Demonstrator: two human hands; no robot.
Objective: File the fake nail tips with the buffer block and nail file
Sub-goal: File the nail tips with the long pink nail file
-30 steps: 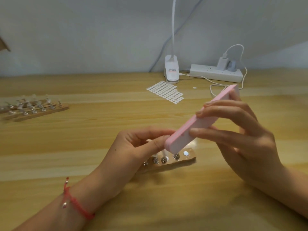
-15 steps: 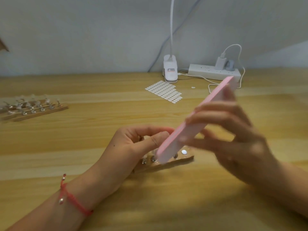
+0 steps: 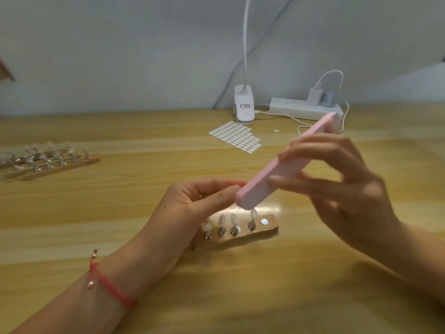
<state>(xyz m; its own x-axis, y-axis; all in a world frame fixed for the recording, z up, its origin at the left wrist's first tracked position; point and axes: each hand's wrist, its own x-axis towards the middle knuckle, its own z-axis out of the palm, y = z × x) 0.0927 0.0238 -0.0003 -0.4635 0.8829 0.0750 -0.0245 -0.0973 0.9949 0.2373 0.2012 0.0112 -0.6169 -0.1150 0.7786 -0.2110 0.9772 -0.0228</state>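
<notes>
My right hand (image 3: 342, 186) grips a long pink buffer block (image 3: 277, 172), tilted with its lower end down to the left. That lower end meets the fingertips of my left hand (image 3: 192, 208), whose thumb and forefinger pinch something small that the block hides. Just below the hands a small wooden stand (image 3: 240, 235) lies on the table, with several clear nail tips (image 3: 226, 221) upright on metal pegs and one bare silver disc at its right end.
At the far left lie more wooden stands with nail tips (image 3: 48, 157). A sheet of white oval stickers (image 3: 237, 136) lies behind the hands. At the back stand a white clip lamp (image 3: 243, 107) and a power strip (image 3: 305, 108) with a charger and cable.
The buffer block slid down to the left along my left fingertips, then back up to the right. My left hand stayed in place over the stand.
</notes>
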